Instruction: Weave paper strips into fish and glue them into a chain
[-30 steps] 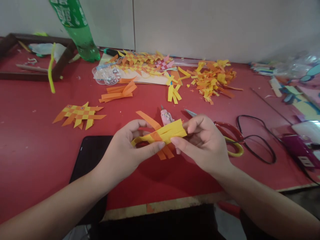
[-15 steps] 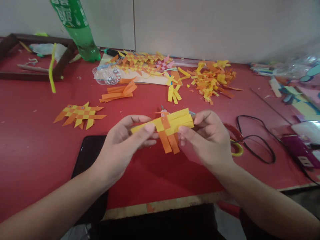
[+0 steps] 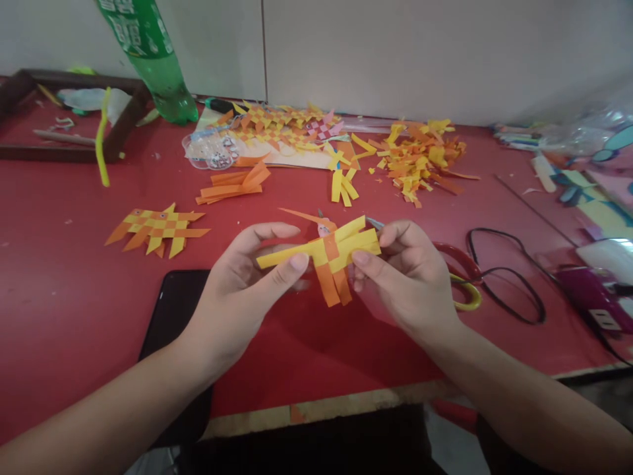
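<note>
A small woven piece of yellow and orange paper strips [image 3: 330, 249] is held up in the air between two hands, above the near part of a red table [image 3: 306, 356]. At its crossing the strips form a little checker; yellow ends reach out to both sides, two orange ends hang downward, and a thin orange end points up and to the left. The left hand [image 3: 237, 290] pinches the yellow end on its side, thumb in front and fingers behind, partly hidden. The right hand [image 3: 413, 274] pinches the yellow ends on the other side, its thumb pressed flat on the front. Just beyond the piece lies a pink-wrapped tool [image 3: 324, 228], mostly covered. Scissors [image 3: 467, 295] with red and yellow handles lie beside the right hand, near a black cord [image 3: 539, 290]. A dark phone [image 3: 173, 310] lies partly under the left forearm. Farther left rests a woven paper fish [image 3: 165, 227]. Behind are loose orange strips [image 3: 235, 185], short yellow strips [image 3: 343, 188], a heap of paper scraps [image 3: 420, 158] and a green bottle [image 3: 158, 66].
</note>
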{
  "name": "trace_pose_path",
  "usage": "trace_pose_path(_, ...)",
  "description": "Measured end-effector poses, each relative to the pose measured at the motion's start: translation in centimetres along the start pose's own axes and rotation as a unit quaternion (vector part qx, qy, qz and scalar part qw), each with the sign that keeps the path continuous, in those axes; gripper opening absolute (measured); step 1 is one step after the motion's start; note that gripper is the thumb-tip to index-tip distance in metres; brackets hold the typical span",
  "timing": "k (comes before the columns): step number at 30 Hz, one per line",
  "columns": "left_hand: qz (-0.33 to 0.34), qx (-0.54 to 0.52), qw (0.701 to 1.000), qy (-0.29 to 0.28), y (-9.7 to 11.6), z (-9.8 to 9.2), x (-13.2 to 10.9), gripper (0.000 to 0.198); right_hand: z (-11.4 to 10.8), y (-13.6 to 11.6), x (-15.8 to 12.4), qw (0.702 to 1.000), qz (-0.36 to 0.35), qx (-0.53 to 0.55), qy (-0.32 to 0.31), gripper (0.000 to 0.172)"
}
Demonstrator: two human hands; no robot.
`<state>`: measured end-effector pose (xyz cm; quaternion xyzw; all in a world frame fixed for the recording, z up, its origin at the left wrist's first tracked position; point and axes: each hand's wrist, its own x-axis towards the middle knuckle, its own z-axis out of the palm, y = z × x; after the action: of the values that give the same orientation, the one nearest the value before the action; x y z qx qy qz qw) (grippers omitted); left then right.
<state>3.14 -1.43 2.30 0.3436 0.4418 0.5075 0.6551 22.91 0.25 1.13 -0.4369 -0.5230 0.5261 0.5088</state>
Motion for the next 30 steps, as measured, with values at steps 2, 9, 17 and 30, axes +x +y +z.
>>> trace_pose_path(2, 0.004, -0.006, 1.000, 0.006, 0.07, 0.00, -0.06, 0.020, -0.02, 0.03, 0.02, 1.000, 0.003, 0.005, 0.004, 0.032)
trace_pose_path(9, 0.015, -0.017, 1.000, -0.006, -0.01, -0.18, -0.10, 0.009, 0.21, -0.03, -0.01, 1.000, 0.014, 0.020, 0.010, 0.031)
trace_pose_path(17, 0.023, -0.001, 1.000, -0.013, 0.02, 0.03, -0.08, 0.013, 0.58, -0.42, -0.38, 1.000, 0.015, -0.025, -0.003, 0.032)
trace_pose_path(30, 0.036, 0.049, 0.998, 0.017, -0.64, -0.33, 0.34, 0.020, 0.24, 0.03, -0.93, 0.929, -0.245, -0.276, 0.029, 0.022)
